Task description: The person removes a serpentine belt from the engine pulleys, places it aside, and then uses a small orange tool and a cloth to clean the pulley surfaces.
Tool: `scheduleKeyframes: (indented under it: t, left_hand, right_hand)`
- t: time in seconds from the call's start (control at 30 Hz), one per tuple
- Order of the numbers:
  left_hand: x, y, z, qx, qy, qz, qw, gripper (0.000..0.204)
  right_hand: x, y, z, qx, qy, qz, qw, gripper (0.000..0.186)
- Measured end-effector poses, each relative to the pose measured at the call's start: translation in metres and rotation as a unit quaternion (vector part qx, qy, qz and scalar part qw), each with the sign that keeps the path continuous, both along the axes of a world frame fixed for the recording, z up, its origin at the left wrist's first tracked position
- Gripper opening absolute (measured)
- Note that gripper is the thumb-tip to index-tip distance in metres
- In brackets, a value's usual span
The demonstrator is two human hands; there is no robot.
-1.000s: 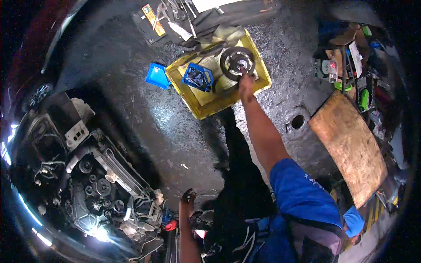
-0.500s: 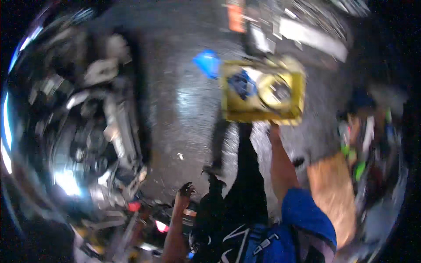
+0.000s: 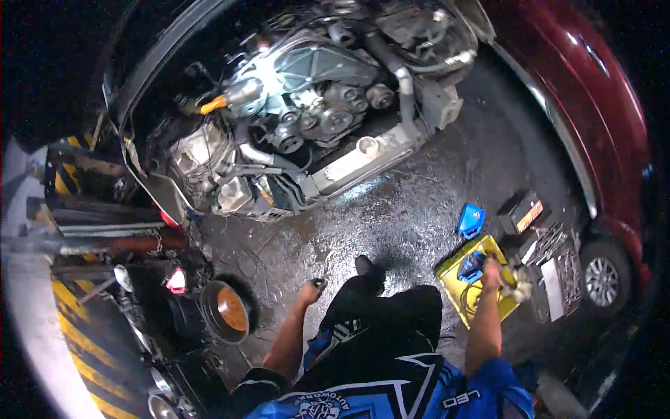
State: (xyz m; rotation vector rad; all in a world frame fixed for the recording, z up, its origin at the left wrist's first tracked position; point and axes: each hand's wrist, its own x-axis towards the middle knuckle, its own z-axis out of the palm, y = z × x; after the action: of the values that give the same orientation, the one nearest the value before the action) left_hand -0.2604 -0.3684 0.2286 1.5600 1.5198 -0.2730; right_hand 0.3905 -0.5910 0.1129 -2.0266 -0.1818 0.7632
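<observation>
My right hand (image 3: 491,272) reaches over the yellow plastic bin (image 3: 455,300) on the floor, beside or on a blue case (image 3: 472,267) inside it; its fingers are too dark and small to read. A pale, lumpy item (image 3: 516,286) lies at the bin's right side. Just behind the bin is a loose blue plastic piece (image 3: 472,220). My left hand (image 3: 312,290) hangs in front of my body over the wet floor, fingers curled around something small and dark that I cannot make out.
An exposed car engine (image 3: 328,119) spans the top, with a red car body (image 3: 600,112) and wheel (image 3: 601,279) at right. Metal tools (image 3: 551,244) and a black box (image 3: 520,213) lie beside the bin. A pan (image 3: 230,311) and striped edge (image 3: 84,356) are at left.
The view has swung toward the engine, shifting the bin to the right. My right hand has moved off the dark round part it touched a second ago, toward the blue case.
</observation>
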Motion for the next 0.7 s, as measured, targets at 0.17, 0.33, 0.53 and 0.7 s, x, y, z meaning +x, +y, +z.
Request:
scheduleKeyframes:
  t: [0.17,0.33,0.53,0.7]
  left_hand:
    - [0.029,0.086,0.036,0.005,-0.15,0.164,0.975,0.064]
    - [0.055,0.198,0.125,0.126,-0.14,0.215,0.958,0.062]
    - [0.097,0.367,0.155,0.21,-0.227,0.306,0.9,0.05]
    - [0.103,0.501,0.108,0.21,-0.266,0.326,0.882,0.052]
  right_hand:
    - [-0.115,0.216,0.086,-0.11,-0.19,0.264,0.939,0.043]
    - [-0.299,0.412,0.197,0.138,-0.193,0.326,0.915,0.035]
    - [-0.374,0.585,0.214,0.207,-0.094,0.329,0.916,0.031]
    - [-0.404,0.663,0.184,0.246,-0.218,0.322,0.888,0.049]
